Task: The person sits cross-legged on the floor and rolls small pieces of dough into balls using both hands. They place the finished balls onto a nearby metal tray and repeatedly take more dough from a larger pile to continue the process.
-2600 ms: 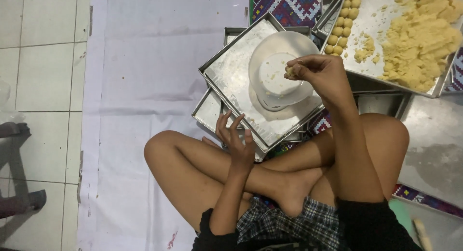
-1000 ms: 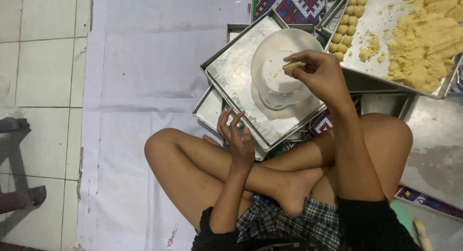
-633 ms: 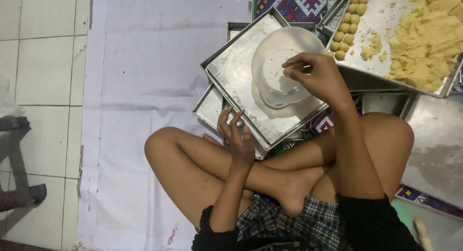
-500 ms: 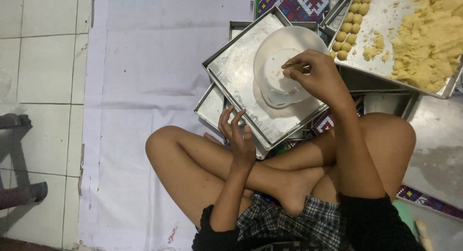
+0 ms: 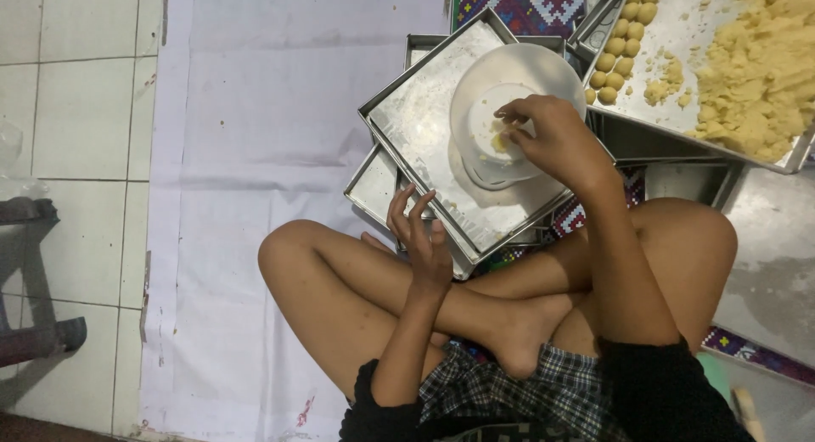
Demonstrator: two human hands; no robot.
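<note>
Now right hand [image 5: 556, 140] presses dough [image 5: 499, 141] into white bowl [image 5: 518, 85]

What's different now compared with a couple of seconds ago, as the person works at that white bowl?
The right hand came down from the far rim of the white bowl into its middle, fingertips now at a small yellowish dough piece. The left hand stayed resting at the near edge of the metal tray. Bowl, trays and the crossed legs kept their places.

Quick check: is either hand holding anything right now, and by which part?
The right hand pinches a small dough lump at its fingertips over the white bowl. The left hand holds nothing; it rests on the metal tray edge.
</note>
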